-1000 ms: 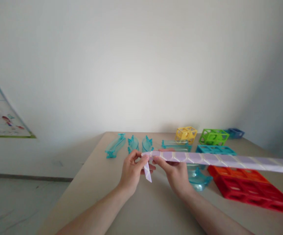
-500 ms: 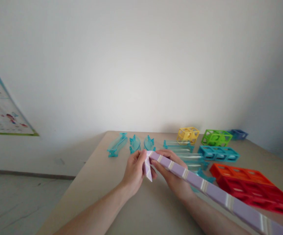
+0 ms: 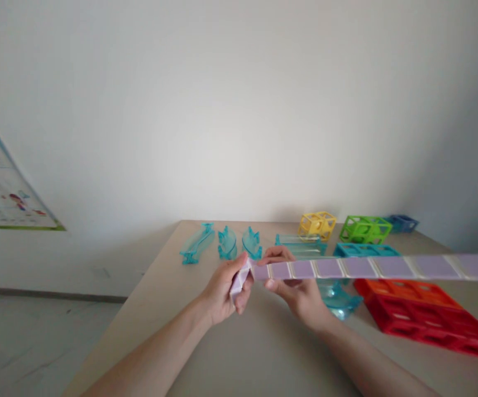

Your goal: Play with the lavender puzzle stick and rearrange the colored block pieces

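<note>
In the head view, holds a lilac segmented strip (image 3: 358,268) above the desk (image 3: 156,292). Pinches it at the bend near its short end between fingers of the left hand (image 3: 228,286), and on its long run, just beside, between those of the right hand (image 3: 302,295).

The long run of the lilac-and-white snake puzzle (image 3: 356,268), slanting down across the right forearm (image 3: 354,350) half a second ago, now lies nearly level, overlapping the lower part of the teal block (image 3: 366,250). Its short end (image 3: 240,280), earlier pointing down to the right, now slants down-left across the left hand's (image 3: 221,292) curled fingers.
</note>
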### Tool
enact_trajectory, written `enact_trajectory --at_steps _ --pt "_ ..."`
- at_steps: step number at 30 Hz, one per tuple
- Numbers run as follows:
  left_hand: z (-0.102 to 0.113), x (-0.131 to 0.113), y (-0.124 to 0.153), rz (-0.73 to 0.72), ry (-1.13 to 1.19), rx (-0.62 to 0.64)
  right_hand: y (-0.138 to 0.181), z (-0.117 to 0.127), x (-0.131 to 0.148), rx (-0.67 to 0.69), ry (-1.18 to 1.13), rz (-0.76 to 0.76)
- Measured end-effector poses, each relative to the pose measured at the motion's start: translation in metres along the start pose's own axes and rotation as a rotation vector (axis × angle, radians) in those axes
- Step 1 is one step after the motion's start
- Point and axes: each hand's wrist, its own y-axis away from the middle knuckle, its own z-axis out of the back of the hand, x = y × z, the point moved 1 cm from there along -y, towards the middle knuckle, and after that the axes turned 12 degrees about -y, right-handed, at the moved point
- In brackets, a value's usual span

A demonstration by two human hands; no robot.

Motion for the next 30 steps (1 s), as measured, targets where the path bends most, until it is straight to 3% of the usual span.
enact_trajectory --at_steps 5,10,16,19,25,30 --pt "0.000 -0.004 0.003 0.272 0.010 0.131 0.000 0.002 -0.001 0.087 -0.203 -0.060" --pt "0.007 -0.001 0.003 0.379 0.068 0.203 0.001 0.002 -0.003 0.012 -0.290 -0.060" --pt "0.007 -0.004 0.006 0.197 0.035 0.343 0.002 0.000 -0.005 -0.013 -0.420 -0.143" --pt "0.005 -0.005 0.008 0.174 0.022 0.316 0.001 -0.002 -0.001 -0.014 -0.401 -0.133" --pt "-0.002 -0.001 0.009 0.160 0.157 0.278 0.001 -0.002 0.007 -0.046 -0.175 0.030" --pt "-0.005 0.000 0.007 0.025 0.118 0.209 0.002 0.000 0.001 -0.107 -0.263 0.008"
